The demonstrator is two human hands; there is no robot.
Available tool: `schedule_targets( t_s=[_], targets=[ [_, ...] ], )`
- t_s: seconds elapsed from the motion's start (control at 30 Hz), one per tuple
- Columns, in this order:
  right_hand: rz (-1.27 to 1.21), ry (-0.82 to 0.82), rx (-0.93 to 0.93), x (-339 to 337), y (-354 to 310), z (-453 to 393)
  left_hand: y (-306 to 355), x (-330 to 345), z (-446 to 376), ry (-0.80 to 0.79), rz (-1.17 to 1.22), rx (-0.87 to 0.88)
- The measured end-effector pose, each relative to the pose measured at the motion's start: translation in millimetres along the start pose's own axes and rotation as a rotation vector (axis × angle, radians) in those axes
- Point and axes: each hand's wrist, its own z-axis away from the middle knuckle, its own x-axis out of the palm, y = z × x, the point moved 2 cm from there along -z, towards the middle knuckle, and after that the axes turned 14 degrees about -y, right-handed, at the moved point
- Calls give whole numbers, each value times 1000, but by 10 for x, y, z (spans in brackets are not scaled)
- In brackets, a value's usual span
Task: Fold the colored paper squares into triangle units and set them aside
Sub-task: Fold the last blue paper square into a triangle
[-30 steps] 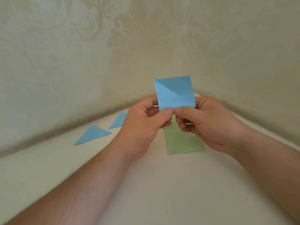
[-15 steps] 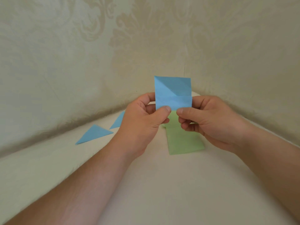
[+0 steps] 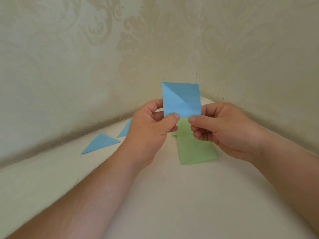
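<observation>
Grip of both hands (image 3: 186, 128) on unmarked blue paper (image 3: 182, 100).

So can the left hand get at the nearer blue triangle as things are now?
Probably not at once: the left hand pinches the blue paper together with the right hand. The triangle lies uncovered on the table to its left, so the way is free after letting go.

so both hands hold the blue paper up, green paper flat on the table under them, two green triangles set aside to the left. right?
One error: the head view shows the set-aside triangles are blue. Both hands pinch the blue paper; the green paper lies beneath.
</observation>
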Motion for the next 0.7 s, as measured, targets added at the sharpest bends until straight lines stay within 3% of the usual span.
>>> schedule_targets(
  t_s=[0.7],
  targets=[
    [-82,-12,55,-8,-16,32,-3,-32,-7,70,-15,-51]
  ],
)
